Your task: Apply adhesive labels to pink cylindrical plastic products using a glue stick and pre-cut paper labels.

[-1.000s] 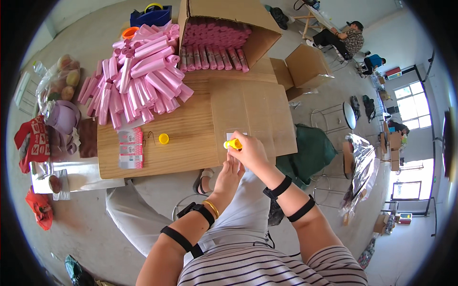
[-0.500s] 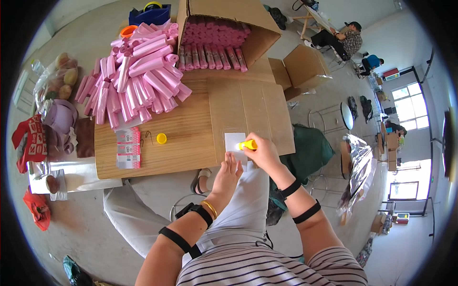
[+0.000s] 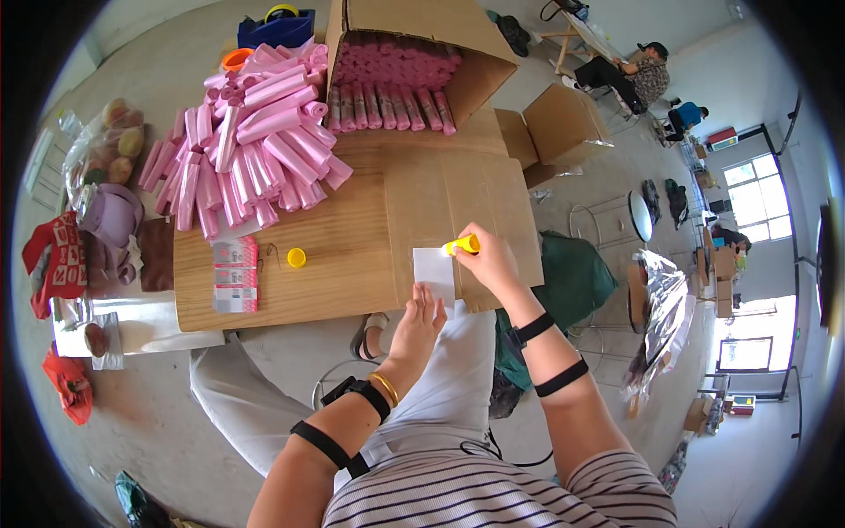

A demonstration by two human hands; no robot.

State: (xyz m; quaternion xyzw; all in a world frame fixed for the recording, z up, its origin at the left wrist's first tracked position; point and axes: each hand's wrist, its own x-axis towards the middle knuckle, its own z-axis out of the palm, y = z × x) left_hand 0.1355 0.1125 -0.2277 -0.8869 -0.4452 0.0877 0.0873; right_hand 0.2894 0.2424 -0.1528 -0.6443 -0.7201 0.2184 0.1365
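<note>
Head view shows a white paper (image 3: 435, 268) flat near the tabletop (image 3: 352, 264) edge. It looks thin and bendy, best held by its edge. Right hand (image 3: 489, 260) pinches a yellow glue stick (image 3: 463, 245) on it. Left hand (image 3: 420, 319) lies flat, fingers together, holding the paper down. Behind, a box (image 3: 414, 53) holds pink rolls (image 3: 387, 88); more rolls sit piled beside it.
</note>
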